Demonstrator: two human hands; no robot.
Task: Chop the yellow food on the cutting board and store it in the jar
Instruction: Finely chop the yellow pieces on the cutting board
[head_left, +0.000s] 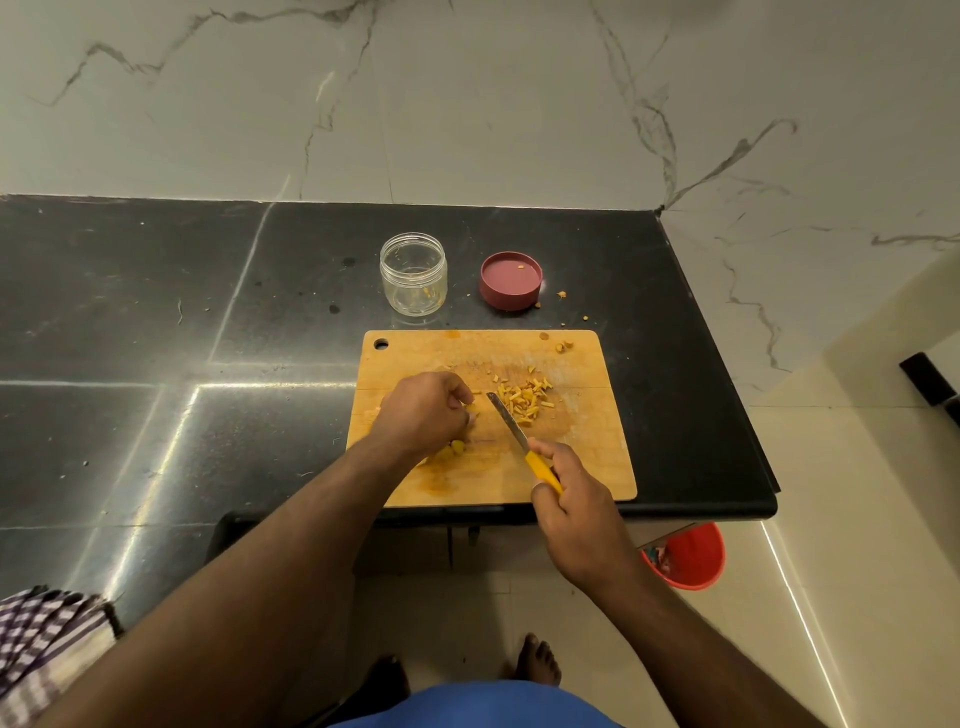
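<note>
While gripped by its yellow handle in the right hand (574, 512), fingers and thumb curled round it, knife (522, 444) angled blade-forward across the wooden cutting board (587, 447), tip just short of a heap of chopped yellow food (525, 397) near the board's middle. To the left of the blade, left hand (423, 410) knuckles-up on the board, fingers curled under; cannot tell whether anything is pinched beneath them. Uncut yellow piece (457, 447) just beside that hand's near edge, on a yellow-stained patch of wood. A couple of stray bits at the board's far right corner. Beyond the board's far edge, on the black stone counter (156, 312), open clear jar (413, 273) standing upright with a few yellow bits at the bottom; to its right and apart from it, dark red lid (510, 280) lying inner side up, a crumb inside and more crumbs scattered beside it. Past the counter's end, red bucket (688, 556) on the pale floor. At lower left, checked cloth (47, 639).
</note>
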